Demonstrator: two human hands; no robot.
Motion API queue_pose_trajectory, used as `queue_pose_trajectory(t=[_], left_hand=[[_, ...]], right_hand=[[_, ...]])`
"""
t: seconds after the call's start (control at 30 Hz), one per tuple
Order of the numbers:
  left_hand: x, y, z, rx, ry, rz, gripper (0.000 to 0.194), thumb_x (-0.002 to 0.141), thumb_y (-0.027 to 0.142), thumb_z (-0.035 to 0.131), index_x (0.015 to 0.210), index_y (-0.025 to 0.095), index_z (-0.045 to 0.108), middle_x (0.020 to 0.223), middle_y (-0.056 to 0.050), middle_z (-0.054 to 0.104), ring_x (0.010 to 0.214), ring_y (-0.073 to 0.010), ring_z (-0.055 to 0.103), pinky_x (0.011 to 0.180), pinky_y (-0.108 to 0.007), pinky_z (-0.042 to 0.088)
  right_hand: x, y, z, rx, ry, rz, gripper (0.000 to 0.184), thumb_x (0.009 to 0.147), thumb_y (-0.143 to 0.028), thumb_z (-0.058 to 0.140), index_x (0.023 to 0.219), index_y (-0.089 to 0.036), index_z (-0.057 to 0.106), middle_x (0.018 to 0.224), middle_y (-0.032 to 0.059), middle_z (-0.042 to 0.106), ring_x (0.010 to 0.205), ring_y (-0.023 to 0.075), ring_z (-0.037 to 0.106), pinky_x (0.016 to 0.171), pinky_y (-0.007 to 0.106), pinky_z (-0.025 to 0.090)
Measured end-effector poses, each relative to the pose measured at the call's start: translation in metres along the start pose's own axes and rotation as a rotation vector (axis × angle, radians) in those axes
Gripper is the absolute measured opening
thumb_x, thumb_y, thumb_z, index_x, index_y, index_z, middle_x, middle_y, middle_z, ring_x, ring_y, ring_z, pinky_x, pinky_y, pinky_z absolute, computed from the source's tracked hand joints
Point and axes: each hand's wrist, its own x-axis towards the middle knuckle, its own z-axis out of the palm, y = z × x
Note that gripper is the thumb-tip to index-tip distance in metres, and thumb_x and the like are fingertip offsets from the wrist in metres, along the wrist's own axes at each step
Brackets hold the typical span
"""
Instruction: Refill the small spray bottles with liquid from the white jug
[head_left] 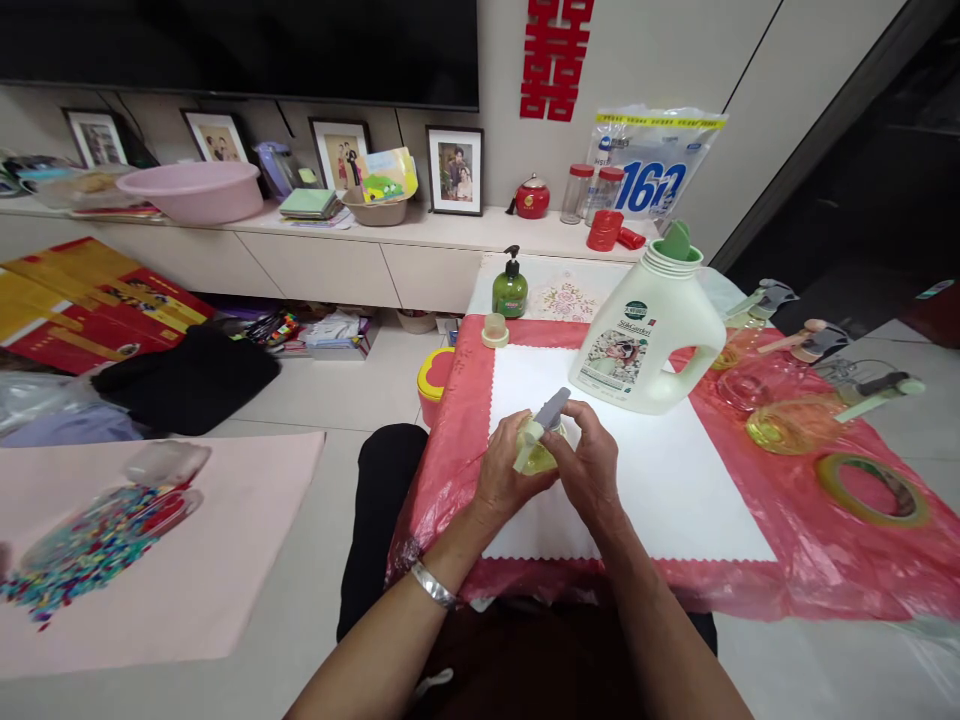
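Note:
Both my hands meet over a white mat on the low table. My left hand is wrapped round a small clear spray bottle with yellowish liquid in it. My right hand is closed on the bottle's grey trigger head. A silver bangle sits on my left wrist. Just behind my hands stands a large white detergent jug with a green funnel in its open neck.
A red plastic sheet covers the table. Several more spray bottles lie at the right, beside a tape roll. A green pump bottle and a small cap stand at the far edge. Coloured beads lie on pink paper on the floor at left.

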Motion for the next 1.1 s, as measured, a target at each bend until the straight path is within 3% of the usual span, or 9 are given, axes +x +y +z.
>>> queue_pose_trajectory(t=[0.27, 0.43, 0.63, 0.77, 0.93, 1.0, 1.1], left_hand=[[0.001, -0.003, 0.005, 0.096, 0.044, 0.048, 0.075, 0.067, 0.037, 0.082, 0.133, 0.019, 0.051, 0.13, -0.015, 0.065, 0.121, -0.0334, 0.064, 0.102, -0.049, 0.056], [0.001, -0.001, 0.004, 0.101, 0.015, 0.011, 0.075, 0.065, 0.037, 0.084, 0.13, 0.018, 0.052, 0.129, -0.017, 0.065, 0.119, -0.0349, 0.064, 0.101, -0.051, 0.055], [0.001, -0.003, 0.005, 0.107, 0.01, -0.015, 0.075, 0.066, 0.035, 0.083, 0.132, 0.022, 0.051, 0.132, -0.015, 0.063, 0.125, -0.0355, 0.062, 0.102, -0.051, 0.054], [0.001, -0.008, 0.008, 0.111, 0.048, 0.0, 0.078, 0.063, 0.034, 0.085, 0.132, 0.022, 0.05, 0.13, -0.013, 0.064, 0.122, -0.0335, 0.064, 0.102, -0.05, 0.055], [0.0, -0.003, 0.006, 0.098, 0.027, -0.019, 0.078, 0.064, 0.035, 0.085, 0.132, 0.02, 0.05, 0.129, -0.015, 0.064, 0.12, -0.0342, 0.064, 0.099, -0.05, 0.056], [0.0, 0.0, 0.005, 0.098, 0.021, -0.022, 0.077, 0.065, 0.034, 0.085, 0.132, 0.021, 0.05, 0.13, -0.015, 0.064, 0.121, -0.0345, 0.064, 0.099, -0.051, 0.056], [0.0, -0.001, 0.005, 0.105, 0.007, -0.025, 0.076, 0.065, 0.034, 0.084, 0.132, 0.023, 0.051, 0.133, -0.014, 0.063, 0.124, -0.0347, 0.062, 0.1, -0.05, 0.055]], right_hand=[[-0.003, 0.012, -0.005, 0.075, -0.101, -0.016, 0.03, 0.091, -0.034, 0.058, 0.118, -0.022, 0.066, 0.116, 0.0059, 0.068, 0.103, 0.0201, 0.066, 0.092, 0.035, 0.054], [0.003, 0.011, -0.001, 0.084, -0.064, -0.041, 0.041, 0.079, -0.042, 0.076, 0.113, -0.022, 0.068, 0.121, 0.0089, 0.061, 0.111, 0.0239, 0.062, 0.101, 0.04, 0.052], [0.005, 0.012, -0.002, 0.218, -0.073, 0.092, 0.062, 0.078, -0.038, 0.08, 0.135, -0.024, 0.059, 0.116, 0.0063, 0.067, 0.107, 0.0229, 0.065, 0.103, 0.043, 0.052], [0.004, 0.012, -0.006, 0.382, -0.161, 0.094, 0.051, 0.085, -0.037, 0.072, 0.133, -0.024, 0.061, 0.123, 0.0083, 0.067, 0.113, 0.0244, 0.066, 0.099, 0.042, 0.054], [0.007, 0.01, -0.004, 0.147, -0.138, -0.009, 0.044, 0.078, -0.04, 0.078, 0.118, -0.022, 0.07, 0.123, 0.0087, 0.062, 0.11, 0.0235, 0.063, 0.099, 0.04, 0.054], [0.008, 0.01, -0.003, 0.11, -0.101, -0.006, 0.05, 0.077, -0.043, 0.078, 0.121, -0.022, 0.069, 0.12, 0.0085, 0.062, 0.106, 0.0228, 0.063, 0.097, 0.04, 0.054], [0.007, 0.011, -0.005, 0.156, -0.1, 0.043, 0.062, 0.08, -0.042, 0.078, 0.137, -0.024, 0.06, 0.123, 0.0081, 0.064, 0.111, 0.0236, 0.063, 0.105, 0.044, 0.05]])
